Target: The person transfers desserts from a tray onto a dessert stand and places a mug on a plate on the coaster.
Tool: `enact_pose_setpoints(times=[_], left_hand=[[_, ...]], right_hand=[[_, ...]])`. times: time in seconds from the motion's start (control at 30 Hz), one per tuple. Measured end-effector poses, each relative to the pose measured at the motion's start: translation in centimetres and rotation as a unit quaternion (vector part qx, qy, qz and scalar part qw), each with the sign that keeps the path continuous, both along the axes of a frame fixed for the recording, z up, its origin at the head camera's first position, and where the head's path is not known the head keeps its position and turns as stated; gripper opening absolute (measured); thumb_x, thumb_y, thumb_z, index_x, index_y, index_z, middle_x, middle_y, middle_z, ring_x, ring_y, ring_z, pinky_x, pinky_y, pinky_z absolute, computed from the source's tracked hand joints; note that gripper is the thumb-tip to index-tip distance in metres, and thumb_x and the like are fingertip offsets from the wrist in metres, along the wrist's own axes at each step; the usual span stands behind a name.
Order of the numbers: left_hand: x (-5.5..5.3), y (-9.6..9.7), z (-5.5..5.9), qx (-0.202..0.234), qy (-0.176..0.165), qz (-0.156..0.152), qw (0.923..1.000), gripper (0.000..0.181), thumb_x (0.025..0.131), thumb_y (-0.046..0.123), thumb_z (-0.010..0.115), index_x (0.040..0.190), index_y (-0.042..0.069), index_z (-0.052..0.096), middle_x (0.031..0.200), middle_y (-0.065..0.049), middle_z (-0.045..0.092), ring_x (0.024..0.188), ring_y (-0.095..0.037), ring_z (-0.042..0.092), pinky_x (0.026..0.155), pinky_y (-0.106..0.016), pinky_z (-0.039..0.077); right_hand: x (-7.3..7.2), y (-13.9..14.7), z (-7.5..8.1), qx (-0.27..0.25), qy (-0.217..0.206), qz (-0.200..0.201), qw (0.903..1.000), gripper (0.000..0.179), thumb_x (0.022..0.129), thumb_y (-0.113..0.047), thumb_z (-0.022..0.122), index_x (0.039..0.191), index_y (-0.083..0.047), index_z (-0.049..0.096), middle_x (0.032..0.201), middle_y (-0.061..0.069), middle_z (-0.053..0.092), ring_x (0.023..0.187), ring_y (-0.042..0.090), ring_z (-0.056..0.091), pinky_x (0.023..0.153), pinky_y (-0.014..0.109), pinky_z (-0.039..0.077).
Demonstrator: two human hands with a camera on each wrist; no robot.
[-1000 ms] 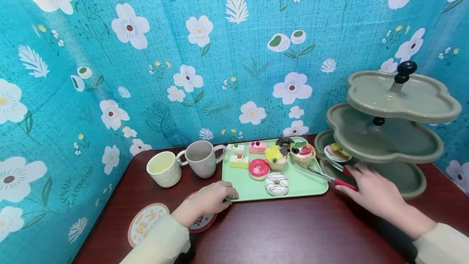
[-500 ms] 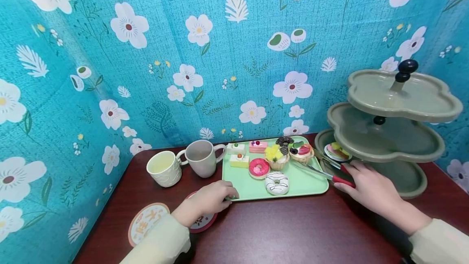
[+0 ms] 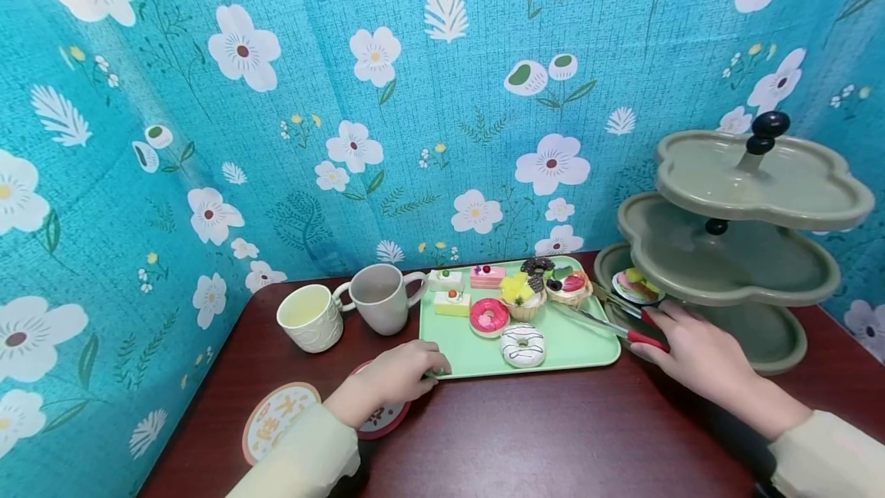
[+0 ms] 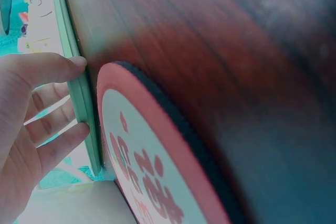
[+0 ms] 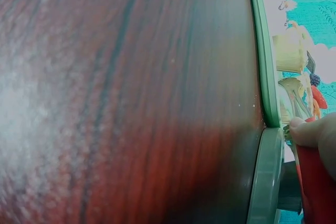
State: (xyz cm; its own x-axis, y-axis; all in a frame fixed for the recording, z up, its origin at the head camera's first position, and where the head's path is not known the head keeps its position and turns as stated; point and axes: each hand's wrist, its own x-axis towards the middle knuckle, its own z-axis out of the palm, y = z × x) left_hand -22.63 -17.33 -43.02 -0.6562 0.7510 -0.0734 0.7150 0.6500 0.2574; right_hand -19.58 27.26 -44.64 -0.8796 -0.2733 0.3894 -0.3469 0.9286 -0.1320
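My left hand (image 3: 404, 373) grips the front left corner of the light green tray (image 3: 470, 360); thumb and fingers meet the tray's rim in the left wrist view. My right hand (image 3: 701, 348) holds red-handled metal tongs (image 3: 611, 327). The tongs' tips reach a fruit tart (image 3: 570, 287) at the tray's right side, one arm on each side of it. Beside it sit a yellow-topped tart (image 3: 522, 298) and a dark chocolate piece (image 3: 538, 270). A pink donut (image 3: 488, 318), a white striped donut (image 3: 523, 346) and small cake slices (image 3: 452, 303) also lie on the tray.
A green three-tier stand (image 3: 733, 260) rises at the right, close to my right hand. Its lowest tier holds a small food piece (image 3: 636, 285). Two mugs (image 3: 380, 302) stand left of the tray. Round coasters (image 3: 280, 421) lie in front of them, one partly under my left forearm.
My right hand and the tongs have shifted slightly left, and the fruit tart has moved a little left with them. The left hand and tray stay put.
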Motion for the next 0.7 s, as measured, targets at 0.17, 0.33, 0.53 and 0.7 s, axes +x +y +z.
enact_pose_setpoints(times=[0.17,0.33,0.53,0.7], left_hand=[[-0.02,0.06,0.04,0.000,0.002,-0.002,1.0000,0.022,0.090,0.002,0.075,0.109,0.013,0.078,0.102,0.003,0.069,0.098,-0.006,0.063,0.086,-0.024,0.053],[-0.03,0.06,0.12,0.000,-0.003,-0.003,1.0000,0.022,0.090,0.001,0.075,0.109,0.013,0.078,0.101,0.003,0.069,0.097,-0.005,0.063,0.086,-0.023,0.053],[-0.01,0.09,0.16,0.001,-0.008,0.000,1.0000,0.022,0.090,0.001,0.075,0.109,0.012,0.078,0.101,0.004,0.069,0.096,-0.004,0.063,0.085,-0.023,0.053],[0.05,0.03,0.15,0.001,-0.010,0.006,0.9999,0.022,0.091,0.002,0.075,0.110,0.013,0.078,0.101,0.004,0.068,0.097,-0.005,0.062,0.086,-0.024,0.053]], right_hand=[[-0.02,0.12,0.02,0.002,0.000,0.002,1.0000,0.058,0.077,-0.037,0.089,0.112,0.006,0.071,0.111,0.021,0.061,0.094,0.040,0.063,0.067,0.057,0.054],[0.13,0.24,-0.07,0.005,0.004,0.006,1.0000,0.059,0.076,-0.036,0.089,0.111,0.007,0.071,0.108,0.020,0.061,0.090,0.037,0.063,0.066,0.055,0.055],[0.40,0.61,-0.22,0.006,0.026,0.016,0.9995,0.058,0.073,-0.034,0.091,0.110,0.007,0.072,0.107,0.019,0.063,0.093,0.037,0.064,0.068,0.054,0.056],[0.74,0.77,0.09,0.007,0.012,0.010,0.9999,0.060,0.075,-0.034,0.090,0.113,0.008,0.071,0.111,0.023,0.064,0.098,0.041,0.063,0.071,0.057,0.055]])
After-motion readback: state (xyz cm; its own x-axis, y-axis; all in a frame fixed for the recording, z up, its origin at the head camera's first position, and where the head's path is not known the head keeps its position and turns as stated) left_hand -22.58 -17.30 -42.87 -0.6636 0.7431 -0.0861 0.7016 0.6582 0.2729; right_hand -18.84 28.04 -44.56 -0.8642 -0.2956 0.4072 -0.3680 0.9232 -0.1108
